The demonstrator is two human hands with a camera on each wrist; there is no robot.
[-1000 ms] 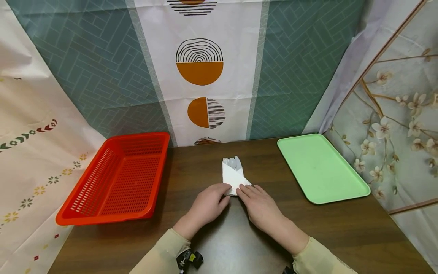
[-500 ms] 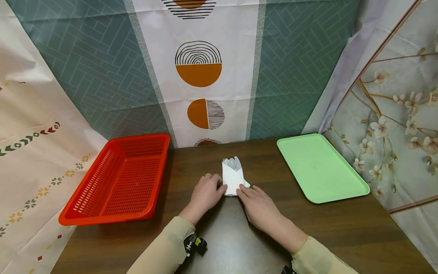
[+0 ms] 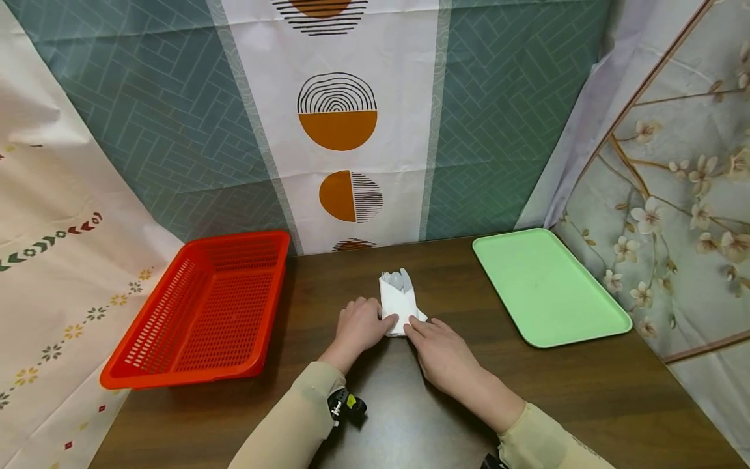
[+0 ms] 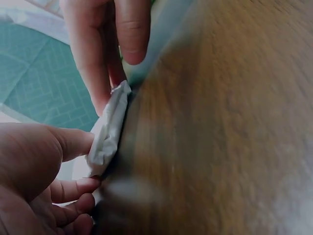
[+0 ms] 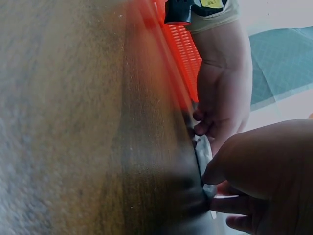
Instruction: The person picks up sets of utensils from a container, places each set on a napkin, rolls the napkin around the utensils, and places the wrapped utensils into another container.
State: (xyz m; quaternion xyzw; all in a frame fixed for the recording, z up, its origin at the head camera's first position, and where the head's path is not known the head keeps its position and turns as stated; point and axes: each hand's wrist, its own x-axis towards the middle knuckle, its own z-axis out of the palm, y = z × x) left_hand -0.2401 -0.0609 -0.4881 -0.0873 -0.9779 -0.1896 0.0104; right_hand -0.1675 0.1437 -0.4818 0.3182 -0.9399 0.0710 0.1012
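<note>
A folded white napkin (image 3: 400, 306) lies on the table, with a clear plastic fork (image 3: 385, 276), spoon (image 3: 396, 279) and knife (image 3: 406, 279) poking out of its far end. On its left side my left hand (image 3: 359, 326) pinches the near corner, thumb (image 4: 78, 143) on top and the other fingers curled at the edge. Fingers of my right hand (image 3: 441, 352) lie extended over the near right part, beside a small white flap (image 3: 422, 316) that sticks out. The left wrist view shows the napkin's layered near edge (image 4: 108, 129) between both hands.
A red perforated basket (image 3: 225, 312) stands on the left of the brown wooden table (image 3: 410, 423). To the right lies a light green tray (image 3: 547, 286). Patterned cloths (image 3: 351, 137) hang behind and at both sides.
My left hand lifted off the napkin's front, shifted left, then came back with its thumb on the near left corner. The flap's white point has been folded rightward or under. The right hand stayed nearly still.
</note>
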